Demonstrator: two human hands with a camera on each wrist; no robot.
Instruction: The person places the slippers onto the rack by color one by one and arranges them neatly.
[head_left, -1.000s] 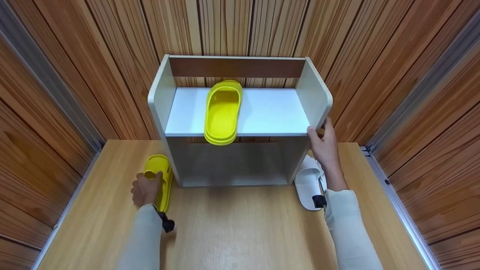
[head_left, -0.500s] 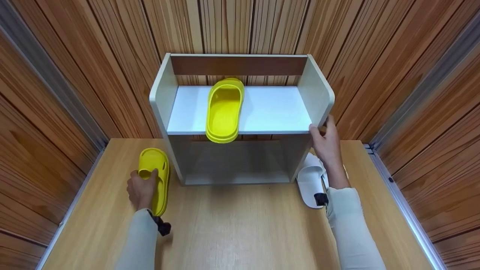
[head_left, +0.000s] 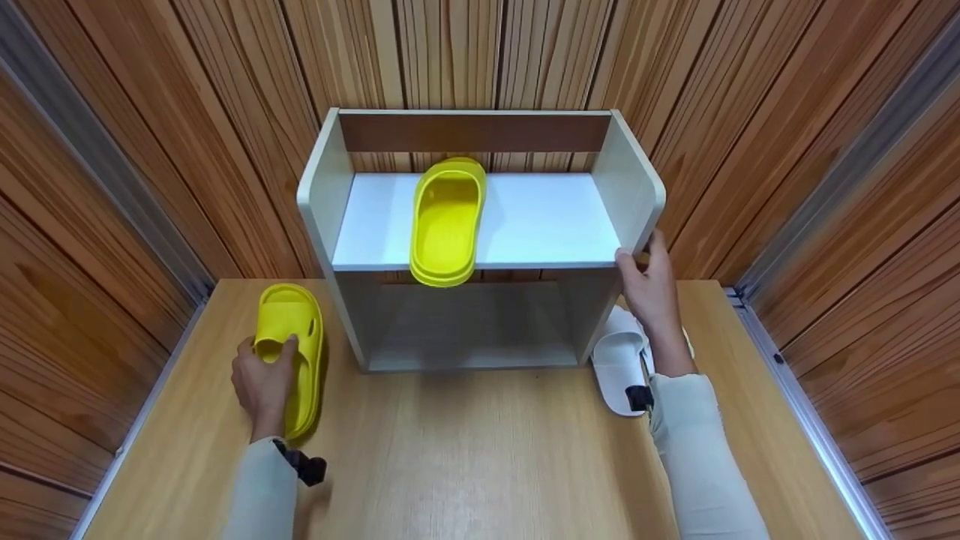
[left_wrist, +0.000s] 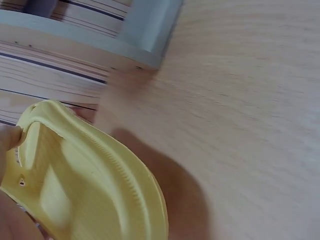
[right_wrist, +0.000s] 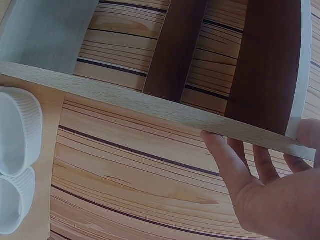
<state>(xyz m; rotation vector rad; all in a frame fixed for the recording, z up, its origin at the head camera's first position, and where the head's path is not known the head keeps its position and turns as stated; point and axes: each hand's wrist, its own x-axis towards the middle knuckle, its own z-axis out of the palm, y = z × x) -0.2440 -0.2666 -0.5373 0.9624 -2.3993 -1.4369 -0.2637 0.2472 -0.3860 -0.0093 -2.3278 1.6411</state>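
Observation:
My left hand (head_left: 259, 382) grips a yellow clog (head_left: 289, 315) by its opening, left of the white two-tier shoe rack (head_left: 487, 266). In the left wrist view, the clog (left_wrist: 90, 175) casts a shadow on the tabletop beside it, with the thumb at its edge. A matching yellow clog (head_left: 444, 225) lies on the upper shelf, its heel end jutting past the front edge. At the rack's right side my right hand (head_left: 651, 289) holds the side panel; the right wrist view has the fingers (right_wrist: 227, 157) spread along that panel (right_wrist: 150, 107).
White slippers (head_left: 619, 367) stand on the table right of the rack, partly hidden under my right forearm; the right wrist view catches the pair (right_wrist: 20, 130). Wood-plank walls (head_left: 127, 150) rise behind and at both sides. The wooden tabletop (head_left: 465, 450) stretches in front.
My left hand has moved left with the yellow clog, away from the rack's side. The right hand keeps its place on the panel, and the clog on the shelf has not moved.

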